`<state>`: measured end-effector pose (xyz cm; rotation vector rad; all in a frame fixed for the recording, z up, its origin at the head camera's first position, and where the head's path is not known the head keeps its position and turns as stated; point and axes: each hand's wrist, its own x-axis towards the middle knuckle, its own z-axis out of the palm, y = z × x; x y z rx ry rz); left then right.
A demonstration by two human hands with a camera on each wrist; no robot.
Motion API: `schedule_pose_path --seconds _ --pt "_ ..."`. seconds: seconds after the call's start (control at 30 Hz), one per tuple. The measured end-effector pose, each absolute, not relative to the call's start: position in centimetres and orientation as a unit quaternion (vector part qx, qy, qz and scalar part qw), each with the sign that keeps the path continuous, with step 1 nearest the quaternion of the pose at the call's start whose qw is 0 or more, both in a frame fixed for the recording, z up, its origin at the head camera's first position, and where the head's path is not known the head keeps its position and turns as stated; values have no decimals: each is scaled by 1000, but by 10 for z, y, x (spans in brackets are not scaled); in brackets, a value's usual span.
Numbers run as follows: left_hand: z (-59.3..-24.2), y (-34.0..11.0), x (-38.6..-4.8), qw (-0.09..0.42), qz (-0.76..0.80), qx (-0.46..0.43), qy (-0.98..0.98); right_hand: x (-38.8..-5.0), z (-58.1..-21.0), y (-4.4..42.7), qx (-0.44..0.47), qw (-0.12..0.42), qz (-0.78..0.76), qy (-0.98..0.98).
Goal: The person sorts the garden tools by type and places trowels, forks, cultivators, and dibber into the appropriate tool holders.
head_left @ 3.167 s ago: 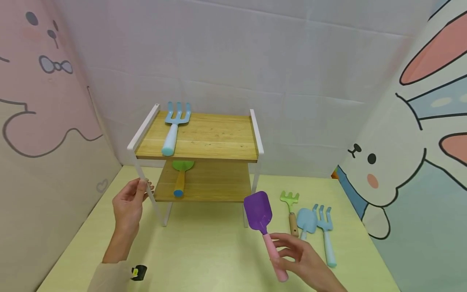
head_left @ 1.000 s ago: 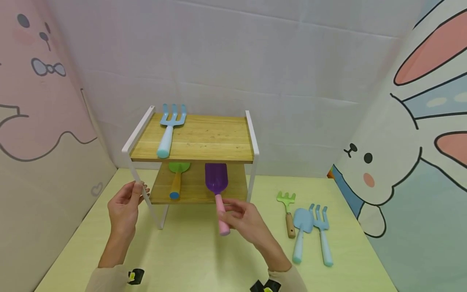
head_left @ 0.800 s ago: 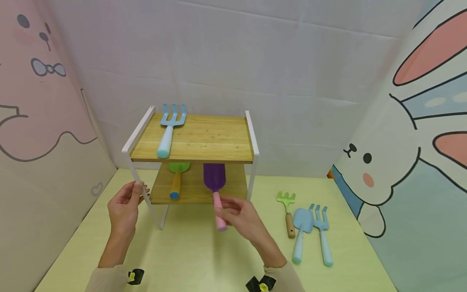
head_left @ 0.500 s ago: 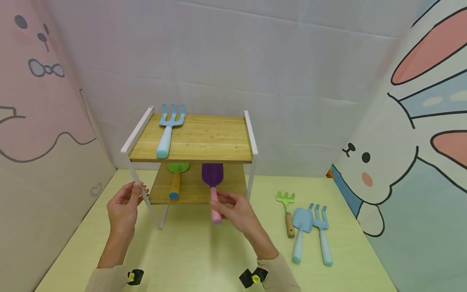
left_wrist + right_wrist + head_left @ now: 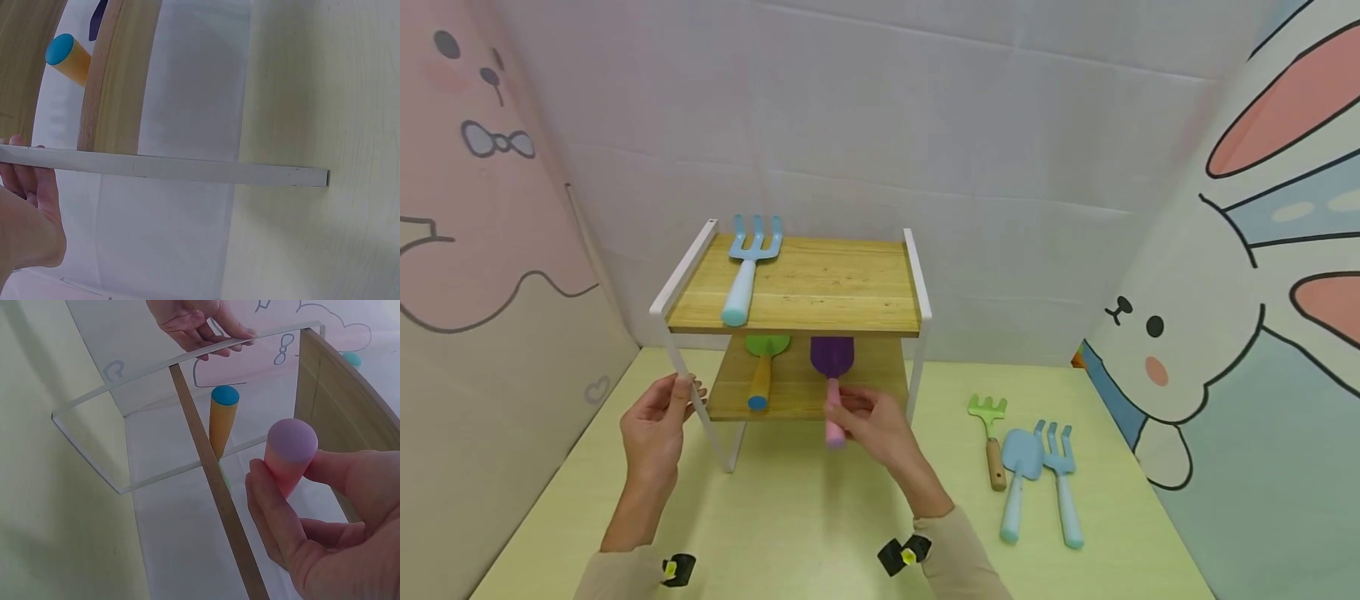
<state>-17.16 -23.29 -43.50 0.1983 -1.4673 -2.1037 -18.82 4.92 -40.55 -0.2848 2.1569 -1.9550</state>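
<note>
My right hand (image 5: 874, 425) pinches the pink handle (image 5: 835, 425) of a purple shovel (image 5: 832, 356), whose blade reaches in over the lower shelf (image 5: 880, 375) and is partly hidden under the upper one. In the right wrist view the handle's end (image 5: 292, 441) sits between thumb and fingers. My left hand (image 5: 657, 425) holds the white left leg (image 5: 706, 423) of the rack, also seen in the left wrist view (image 5: 187, 169). On the lower shelf, left of the purple shovel, lies a green shovel with an orange handle (image 5: 761, 379). A light blue fork (image 5: 742, 287) lies on the upper shelf (image 5: 842, 279).
Right of the rack, a green fork with a wooden handle (image 5: 996, 463), a light blue shovel (image 5: 1022, 454) and another light blue fork (image 5: 1066, 492) lie on the pale table (image 5: 790, 533). A white cloth wall (image 5: 1000, 275) stands behind; printed cloths flank both sides.
The purple shovel has moved left from beside the rack and then inward over the lower shelf, carried by my right hand. My left hand keeps its hold on the rack.
</note>
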Motion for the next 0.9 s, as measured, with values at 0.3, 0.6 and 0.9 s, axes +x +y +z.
schedule_pose_path --seconds 0.3,0.6,0.9 --pt "-434 -232 -171 280 -783 79 -550 -195 -402 38 -89 91 -626 770" --pt "-435 -232 -171 288 -782 75 -548 -203 -401 30 -90 79 -590 798" --pt "-435 -231 -170 289 -786 53 -544 -212 -398 24 -96 62 -558 822"
